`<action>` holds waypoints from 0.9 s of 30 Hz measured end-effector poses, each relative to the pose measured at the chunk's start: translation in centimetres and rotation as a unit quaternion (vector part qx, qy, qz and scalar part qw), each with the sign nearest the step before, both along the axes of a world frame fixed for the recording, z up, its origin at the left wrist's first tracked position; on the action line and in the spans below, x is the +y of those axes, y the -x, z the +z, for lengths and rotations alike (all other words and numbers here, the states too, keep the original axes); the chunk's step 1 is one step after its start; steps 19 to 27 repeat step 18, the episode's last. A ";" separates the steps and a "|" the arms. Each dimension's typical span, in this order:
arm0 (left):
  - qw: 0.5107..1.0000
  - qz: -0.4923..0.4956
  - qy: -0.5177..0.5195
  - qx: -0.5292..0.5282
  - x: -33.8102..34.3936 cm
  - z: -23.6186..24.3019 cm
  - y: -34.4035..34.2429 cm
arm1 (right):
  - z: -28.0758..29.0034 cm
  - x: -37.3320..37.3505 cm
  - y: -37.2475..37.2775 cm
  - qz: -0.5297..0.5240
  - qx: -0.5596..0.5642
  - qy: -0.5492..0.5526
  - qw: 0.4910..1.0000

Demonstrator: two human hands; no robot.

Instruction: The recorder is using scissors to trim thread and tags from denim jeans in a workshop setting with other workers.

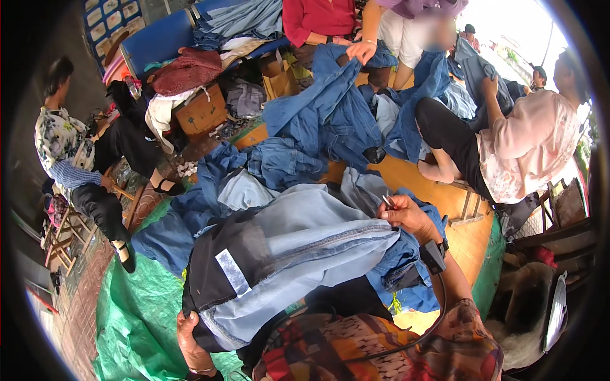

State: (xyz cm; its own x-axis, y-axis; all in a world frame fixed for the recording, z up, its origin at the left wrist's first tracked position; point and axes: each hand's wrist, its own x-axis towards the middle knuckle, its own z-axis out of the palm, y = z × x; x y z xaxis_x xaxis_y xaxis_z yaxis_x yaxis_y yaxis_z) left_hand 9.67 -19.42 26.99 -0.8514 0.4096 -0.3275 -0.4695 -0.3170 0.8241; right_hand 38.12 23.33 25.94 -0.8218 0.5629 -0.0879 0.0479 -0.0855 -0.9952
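Note:
A pair of light blue jeans (318, 235), turned inside out, is stretched across my lap between both hands. Its black section (222, 263) at the left carries a white label strip (233, 273). My left hand (189, 333) grips the black lower corner, fingers partly hidden behind the cloth. At the other end, my right hand (410, 219) pinches the seam edge. A small pointed metal tool (385, 200) juts up from the same fingers; its full shape is hidden. More denim (406, 276) lies beneath my right forearm.
A large heap of blue jeans (286, 159) lies ahead on a wooden board (473, 238). Green sheeting (136, 317) covers the ground at left. People sit around: one at left (67, 143), one at right (527, 133), others at the far side, where hands (362, 51) hold denim.

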 end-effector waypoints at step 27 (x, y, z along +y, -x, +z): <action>0.998 -0.051 0.026 0.012 -2.1 -1.7 2.2 | 5.7 -2.7 2.0 0.097 -0.004 -0.249 0.964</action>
